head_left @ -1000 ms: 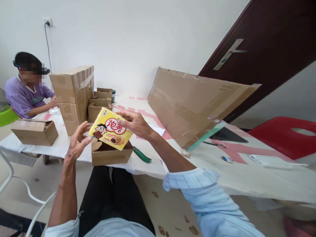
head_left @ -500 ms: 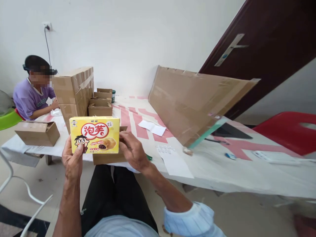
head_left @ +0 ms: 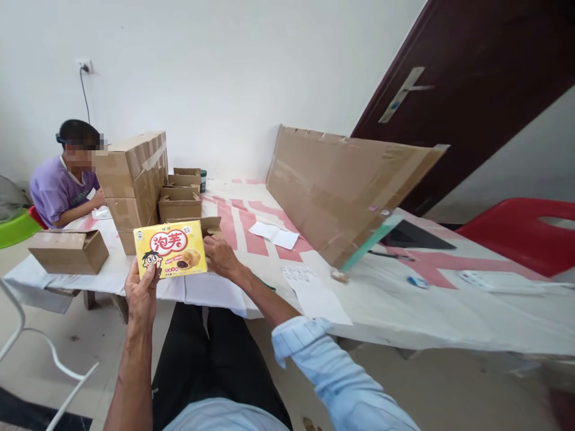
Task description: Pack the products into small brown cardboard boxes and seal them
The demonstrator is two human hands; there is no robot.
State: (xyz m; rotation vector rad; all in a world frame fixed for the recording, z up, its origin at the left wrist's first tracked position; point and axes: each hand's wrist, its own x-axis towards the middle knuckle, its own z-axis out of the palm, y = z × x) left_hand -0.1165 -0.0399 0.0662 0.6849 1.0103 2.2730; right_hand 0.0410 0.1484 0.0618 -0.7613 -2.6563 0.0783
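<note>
My left hand holds up a yellow snack box, thumb on the front and fingers behind it. A cartoon face and pictured cream puffs show on its printed front. My right hand is closed at the right end of a small open cardboard box, its fingertips partly hidden. Most of that cardboard box lies behind the yellow one, near the table's front edge.
Taped cartons stand stacked on the left, near two open small boxes and another cardboard box. A large cardboard sheet leans on the table. Papers lie mid-table. A person in purple sits at left.
The small cardboard box has moved away from me, from the table's front edge further onto the table, with my right hand at it. The yellow box has tilted slightly and moved back.
</note>
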